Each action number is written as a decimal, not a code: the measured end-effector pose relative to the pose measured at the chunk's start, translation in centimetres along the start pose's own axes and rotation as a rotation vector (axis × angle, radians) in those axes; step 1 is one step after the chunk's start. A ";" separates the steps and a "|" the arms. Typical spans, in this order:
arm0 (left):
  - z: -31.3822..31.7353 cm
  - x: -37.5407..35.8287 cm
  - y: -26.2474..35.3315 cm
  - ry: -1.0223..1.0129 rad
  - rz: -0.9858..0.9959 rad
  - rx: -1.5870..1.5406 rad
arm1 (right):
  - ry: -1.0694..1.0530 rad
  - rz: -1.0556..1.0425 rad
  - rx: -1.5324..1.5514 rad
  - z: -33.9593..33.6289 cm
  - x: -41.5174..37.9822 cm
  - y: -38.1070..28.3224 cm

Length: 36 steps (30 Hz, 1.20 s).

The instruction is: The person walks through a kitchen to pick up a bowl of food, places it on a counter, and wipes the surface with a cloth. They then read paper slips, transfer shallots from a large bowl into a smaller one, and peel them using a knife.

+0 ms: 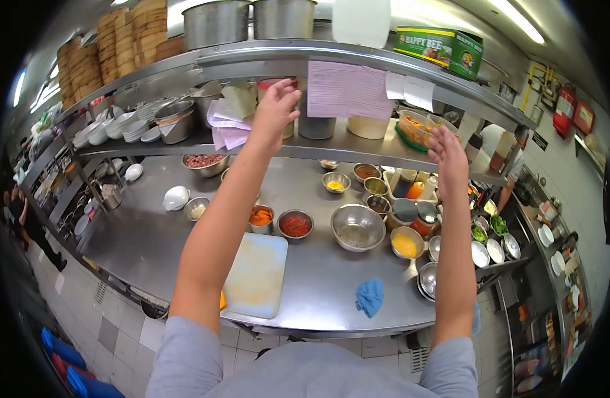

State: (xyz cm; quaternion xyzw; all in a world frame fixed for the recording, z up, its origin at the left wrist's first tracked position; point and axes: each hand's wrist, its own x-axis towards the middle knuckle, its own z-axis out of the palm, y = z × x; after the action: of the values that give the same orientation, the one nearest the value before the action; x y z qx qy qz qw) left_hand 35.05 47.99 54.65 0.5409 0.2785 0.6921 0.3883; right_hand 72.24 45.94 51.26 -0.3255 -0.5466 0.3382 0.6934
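Note:
Both my arms reach up and forward over the steel worktable [311, 278]. My left hand [276, 114] is raised before the upper shelf, fingers apart and slightly bent, with nothing in it. It overlaps a red-lidded container [265, 84] and is close to a pink written sheet [348, 89] hanging from the shelf edge. Farther right, my right hand [449, 159] is also up with spread fingers and holds nothing. Beside its fingertips stands a clear plastic tub with orange contents [415, 127] on the middle shelf.
On the worktable are a white cutting board [255, 273], a blue cloth [369, 297], a large steel bowl [358, 227], a bowl of red strips [296, 224] and a bowl of yellow liquid [406, 244]. Bowls are stacked on the shelf [132, 129]. A person [33, 222] stands far left.

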 end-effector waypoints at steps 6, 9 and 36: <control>-0.6 0.7 2.0 -0.036 0.063 0.230 | -0.001 0.099 -0.174 1.5 5.6 -1.1; -0.8 2.0 2.1 -0.039 0.060 0.285 | 0.056 0.167 -0.087 2.4 7.1 -1.2; 3.7 4.2 -2.1 -0.095 -0.026 0.164 | -0.009 0.135 0.303 7.0 8.0 2.3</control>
State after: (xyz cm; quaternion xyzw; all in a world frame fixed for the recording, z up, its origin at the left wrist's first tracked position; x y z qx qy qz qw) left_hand 38.61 52.50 56.15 0.5996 0.3224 0.6353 0.3644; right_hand 66.49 54.35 55.01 -0.2517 -0.4693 0.4642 0.7078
